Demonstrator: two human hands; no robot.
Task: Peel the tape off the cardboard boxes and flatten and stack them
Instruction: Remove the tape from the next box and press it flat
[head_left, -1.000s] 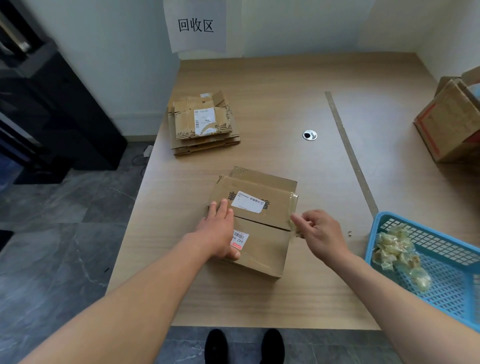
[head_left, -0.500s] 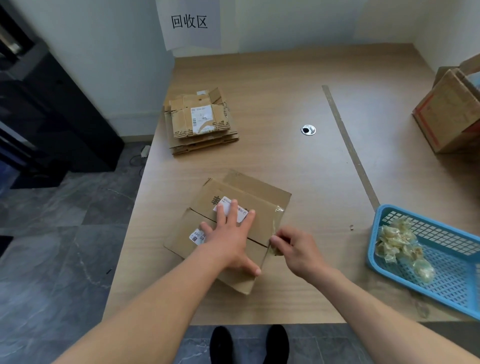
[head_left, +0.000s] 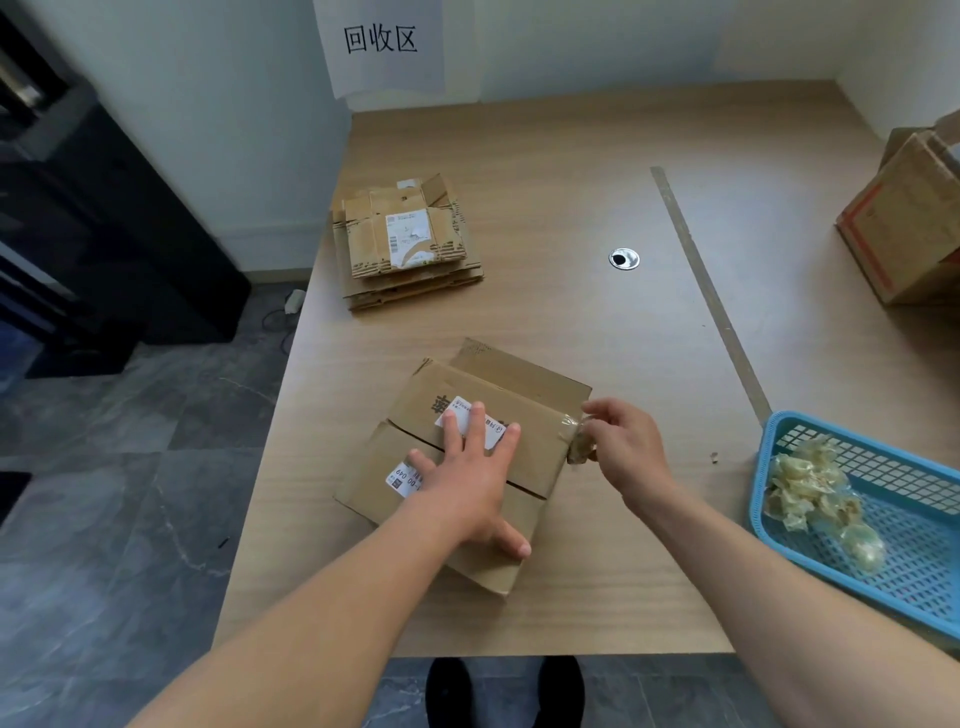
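A person's left hand (head_left: 467, 478) lay flat with fingers spread on a cardboard box (head_left: 415, 405) near the front edge of the wooden surface (head_left: 545, 208), pressing it down. The right hand (head_left: 626, 447) pinched a crumpled wad of clear tape (head_left: 579, 449) at the box's right edge, where the strip clung to the cardboard. A stack of flattened boxes (head_left: 410, 244) sat farther back on the left, well apart from the box under the hands. At the right edge of the surface, a blue basket (head_left: 774, 423) held balled-up tape scraps (head_left: 810, 493). Another carton (head_left: 904, 234) stood at the far right, and a paper sign (head_left: 382, 41) hung on the wall behind
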